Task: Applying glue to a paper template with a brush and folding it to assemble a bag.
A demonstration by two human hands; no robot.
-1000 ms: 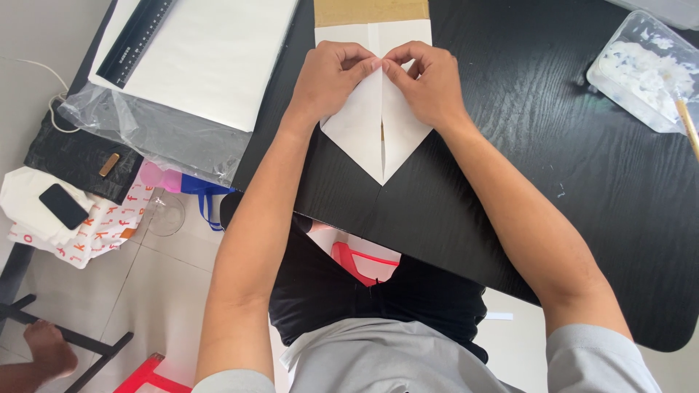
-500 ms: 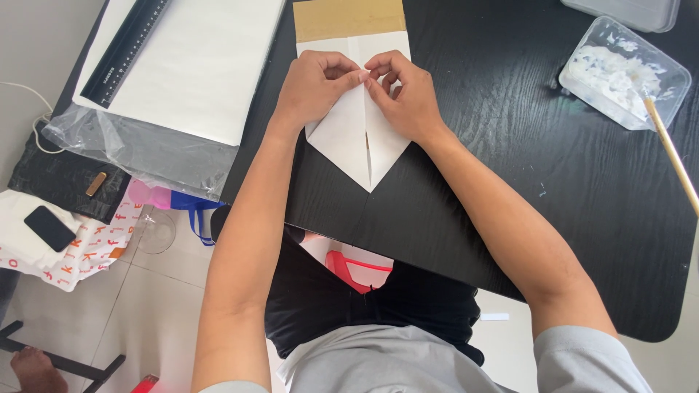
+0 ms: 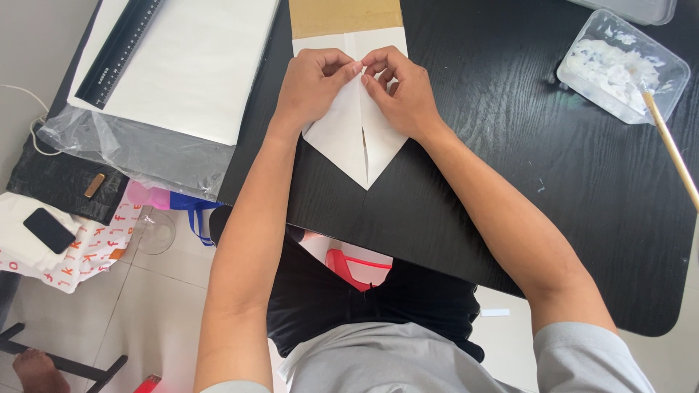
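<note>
Right now both hands are on the white folded paper (image 3: 362,142), which lies flat on the black worktop (image 3: 510,167) straight in front of me. Its point faces my body; two flaps meet along a centre seam. My left hand (image 3: 309,87) covers the upper left flap, fingers curled, thumb and fingertips pinching the flap's inner edge at the seam. My right hand (image 3: 400,91) mirrors it on the upper right flap, fingers curled and pinching its inner edge. The fingertips of the two hands nearly touch over the seam, at the paper's far half; the near tip sticks out free below my wrists. A brown cardboard piece (image 3: 344,16) lies just beyond the paper, at the far edge. Left of it: a large white sheet (image 3: 196,73) with a black ruler (image 3: 116,51) on top, over a clear plastic bag (image 3: 138,156). Well apart on the right: a clear plastic tub (image 3: 622,65) with white paste, a wooden stick (image 3: 671,149) leaning in it.
</note>
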